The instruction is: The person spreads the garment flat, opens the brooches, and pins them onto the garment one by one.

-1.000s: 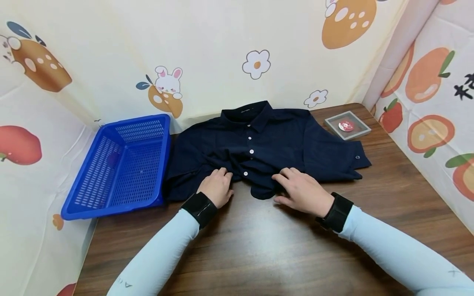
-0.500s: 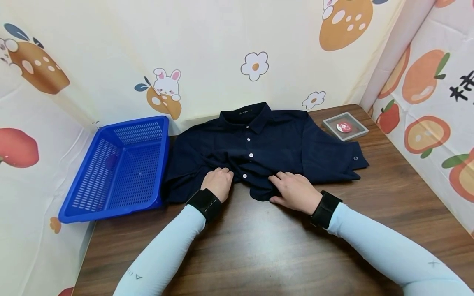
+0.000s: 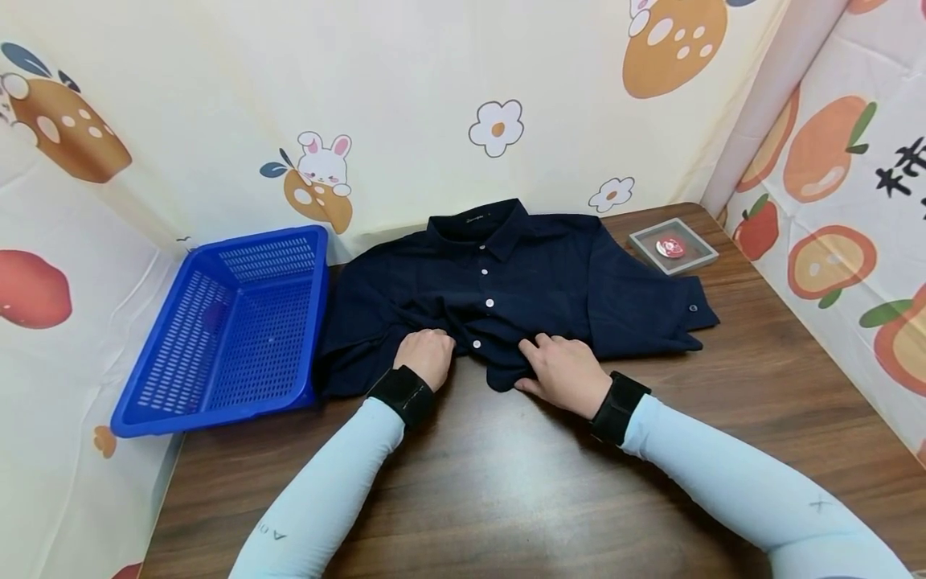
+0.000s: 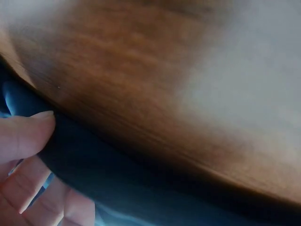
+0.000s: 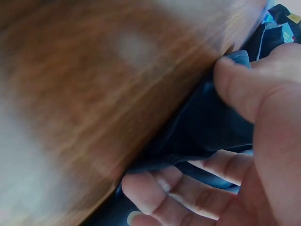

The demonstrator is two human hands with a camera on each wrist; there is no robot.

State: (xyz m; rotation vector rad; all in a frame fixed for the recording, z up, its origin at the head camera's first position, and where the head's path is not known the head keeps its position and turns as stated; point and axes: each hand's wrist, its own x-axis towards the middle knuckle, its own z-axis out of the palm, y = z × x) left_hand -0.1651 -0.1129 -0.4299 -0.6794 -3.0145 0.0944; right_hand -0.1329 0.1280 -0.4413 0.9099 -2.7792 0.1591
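From where I stand, the person's left hand (image 3: 425, 356) is curled nearly closed at the near edge of the navy shirt (image 3: 535, 273), its thumb (image 4: 28, 134) lying on the cloth and the other fingers bent in underneath. The right hand (image 3: 567, 374) grips the same edge farther along, more loosely: cloth lies between thumb and bent fingers, and a visible gap parts the thumb from the fingertips. Each wrist wears a black band, the left band (image 3: 401, 394) and the right band (image 3: 620, 408) both on the near side of the shirt.

A blue plastic basket (image 3: 210, 416) stands just left of the shirt. The shirt itself lies on the brown wood-grain tabletop (image 3: 506, 482), which stretches out in front of it. Behind the shirt hangs a cream cloth (image 3: 412, 96) printed with rabbits, orange fruit and flowers. At the shirt's right, just behind its cuff (image 3: 698, 301), sits a square grey-framed case (image 3: 698, 252) with a round red-and-white piece (image 3: 670, 246) showing in it. Farther right of the shirt, another cloth (image 3: 904, 72) carries printed fruit and dark lettering.

The shirt's long axis runs left to right. Its collar (image 3: 506, 233) points away from the person, toward the cream cloth, and its white buttons (image 3: 489, 303) run from there toward the rumpled near edge.
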